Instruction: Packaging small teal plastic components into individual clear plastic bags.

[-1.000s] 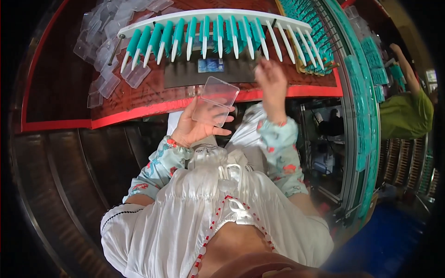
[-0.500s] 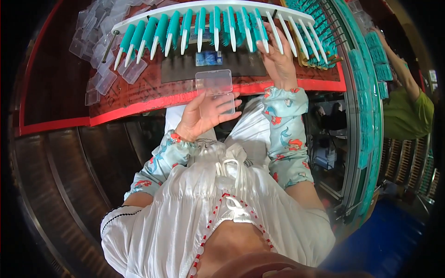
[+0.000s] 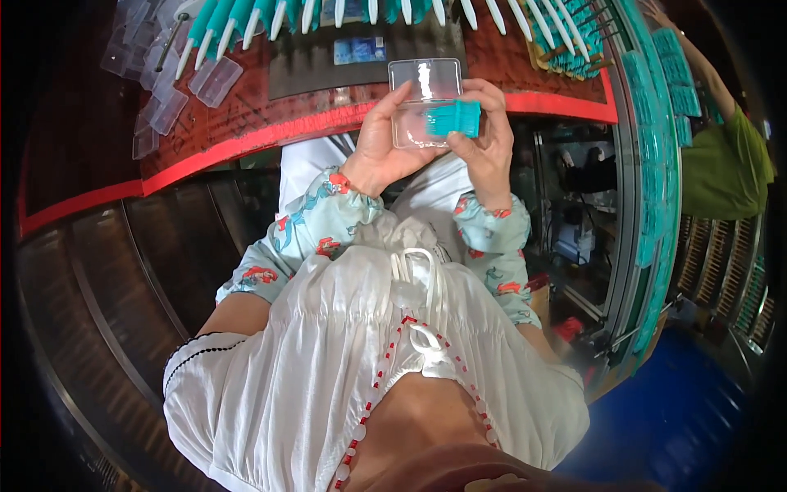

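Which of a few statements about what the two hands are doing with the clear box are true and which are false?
1. The left hand holds the clear plastic box. True.
2. The right hand is empty. False: it holds teal pieces against the box.
3. Empty clear boxes lie on the table's left part. True.
4. The box rests flat on the red table. False: both hands hold it up.
5. A row of teal and white picks lies beyond the box. True.
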`<state>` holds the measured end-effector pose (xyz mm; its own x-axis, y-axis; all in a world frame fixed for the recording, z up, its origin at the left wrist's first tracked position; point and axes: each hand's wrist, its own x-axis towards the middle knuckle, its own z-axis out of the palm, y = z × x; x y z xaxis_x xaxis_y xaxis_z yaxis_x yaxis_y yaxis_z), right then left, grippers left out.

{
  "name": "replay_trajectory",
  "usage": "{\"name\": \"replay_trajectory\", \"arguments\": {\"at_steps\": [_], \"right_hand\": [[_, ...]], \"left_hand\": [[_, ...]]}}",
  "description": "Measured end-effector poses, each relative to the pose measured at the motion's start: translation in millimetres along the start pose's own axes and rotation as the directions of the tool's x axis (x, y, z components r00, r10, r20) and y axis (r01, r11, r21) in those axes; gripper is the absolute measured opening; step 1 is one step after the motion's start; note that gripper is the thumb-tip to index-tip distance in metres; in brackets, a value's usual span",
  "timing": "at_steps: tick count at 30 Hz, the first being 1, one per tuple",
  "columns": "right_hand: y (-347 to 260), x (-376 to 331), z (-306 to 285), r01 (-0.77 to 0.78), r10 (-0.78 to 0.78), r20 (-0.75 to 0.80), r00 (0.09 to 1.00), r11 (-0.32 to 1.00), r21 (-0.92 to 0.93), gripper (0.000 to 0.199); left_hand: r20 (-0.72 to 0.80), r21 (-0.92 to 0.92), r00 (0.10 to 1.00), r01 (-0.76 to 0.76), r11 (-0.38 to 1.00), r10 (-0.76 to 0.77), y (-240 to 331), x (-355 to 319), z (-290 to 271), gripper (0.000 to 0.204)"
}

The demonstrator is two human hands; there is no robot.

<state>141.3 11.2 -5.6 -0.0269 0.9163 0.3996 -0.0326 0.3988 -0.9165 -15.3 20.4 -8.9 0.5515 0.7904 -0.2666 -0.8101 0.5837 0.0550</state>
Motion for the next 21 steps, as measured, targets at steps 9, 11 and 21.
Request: {"name": "replay_trajectory", "arguments": {"at_steps": [9, 11, 21], "right_hand": [[7.4, 7.2, -0.4, -0.070, 0.129, 0.210, 0.969, 0.961, -0.266, 0.059], [19.4, 6.4, 9.6, -0.019, 0.069, 0.171, 0.983, 0.960, -0.279, 0.059], [25.3, 38.6, 19.1, 0.260, -0.245, 0.100, 0.964, 0.798, -0.544, 0.011]], "left_hand": [[0.060, -0.017, 0.998, 0.014, 1.000, -0.013, 6.1, 3.3, -6.0, 0.049], [-0.011, 0.077, 0.999, -0.039, 0.996, 0.040, 9.3, 5.8, -6.6, 0.047], [-0.052, 0.107, 0.999, 0.002, 0.994, 0.004, 23.5, 8.5, -8.5, 0.052]]}}
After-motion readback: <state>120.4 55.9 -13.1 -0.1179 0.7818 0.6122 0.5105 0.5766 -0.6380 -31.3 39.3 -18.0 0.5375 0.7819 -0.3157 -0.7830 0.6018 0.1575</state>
